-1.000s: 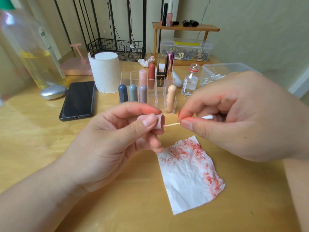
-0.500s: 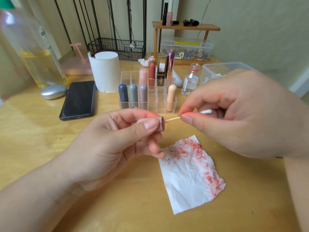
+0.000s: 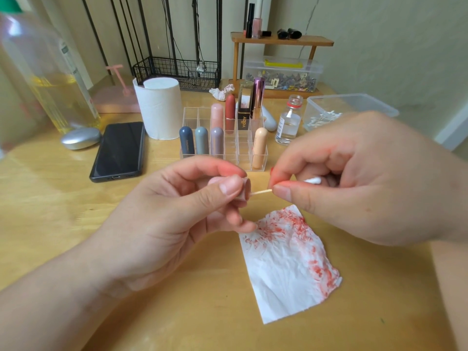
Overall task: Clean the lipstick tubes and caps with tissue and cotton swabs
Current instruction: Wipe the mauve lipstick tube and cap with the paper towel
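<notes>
Right hand (image 3: 354,178): 3 o'clock, pinching the swab (image 3: 262,191) stick for fine control.
Left hand (image 3: 164,224): 9 o'clock, gripping the cap (image 3: 244,190) steady.
Tissue (image 3: 286,269): 5 o'clock, flat, stained red, close for wiping.
Cap: centre, mouth toward 3 o'clock.
Swab: one end enters the cap.

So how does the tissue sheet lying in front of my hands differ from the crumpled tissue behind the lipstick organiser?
The tissue sheet lies spread nearly flat; the crumpled tissue is bunched into a wad. The tissue sheet has red smears across its top and right edge; the crumpled tissue shows only a touch of pink. The tissue sheet lies nearest, the crumpled tissue far back by the wire basket. Both are white paper.
</notes>
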{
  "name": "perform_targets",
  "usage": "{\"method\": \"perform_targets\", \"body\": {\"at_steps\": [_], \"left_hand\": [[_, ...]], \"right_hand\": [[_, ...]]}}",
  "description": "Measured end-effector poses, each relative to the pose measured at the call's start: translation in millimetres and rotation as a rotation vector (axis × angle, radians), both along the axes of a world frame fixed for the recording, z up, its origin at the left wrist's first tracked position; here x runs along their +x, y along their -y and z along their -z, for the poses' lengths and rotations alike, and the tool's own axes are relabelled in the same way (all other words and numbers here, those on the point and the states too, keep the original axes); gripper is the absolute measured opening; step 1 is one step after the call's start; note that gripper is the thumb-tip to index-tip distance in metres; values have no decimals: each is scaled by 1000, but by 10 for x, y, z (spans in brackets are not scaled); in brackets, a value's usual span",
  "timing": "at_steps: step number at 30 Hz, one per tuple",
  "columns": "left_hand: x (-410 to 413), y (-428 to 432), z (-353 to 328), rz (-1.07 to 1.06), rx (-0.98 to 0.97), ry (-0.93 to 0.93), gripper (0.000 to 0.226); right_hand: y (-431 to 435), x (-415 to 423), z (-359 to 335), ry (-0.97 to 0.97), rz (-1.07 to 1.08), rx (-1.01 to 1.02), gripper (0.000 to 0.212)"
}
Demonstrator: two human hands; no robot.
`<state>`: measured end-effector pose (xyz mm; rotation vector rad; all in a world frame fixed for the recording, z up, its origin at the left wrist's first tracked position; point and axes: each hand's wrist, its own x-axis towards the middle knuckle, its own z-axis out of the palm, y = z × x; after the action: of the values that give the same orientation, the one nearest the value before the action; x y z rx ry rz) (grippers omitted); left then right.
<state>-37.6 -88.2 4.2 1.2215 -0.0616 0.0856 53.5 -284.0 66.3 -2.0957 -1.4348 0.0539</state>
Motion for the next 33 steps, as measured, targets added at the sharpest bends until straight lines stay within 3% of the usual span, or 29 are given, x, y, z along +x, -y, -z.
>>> {"method": "perform_targets", "body": {"at_steps": [11,15,19,28,33], "left_hand": [[-9,-33,-12,32,-40,-86,29],[5,-54,-14,49,-28,-87,23],[6,-70,-28,95,-94,-104,38],[-5,-39,-42,-17,-59,-55,19],[2,-50,-23,0,-70,-71,20]], "right_hand": [[-17,27,8,164,61,-8,7],[-22,16,-6,233,61,26,7],[-27,9,-11,257,63,54,6],[-14,25,-10,190,67,30,7],[-15,45,11,169,88,15,7]]}}
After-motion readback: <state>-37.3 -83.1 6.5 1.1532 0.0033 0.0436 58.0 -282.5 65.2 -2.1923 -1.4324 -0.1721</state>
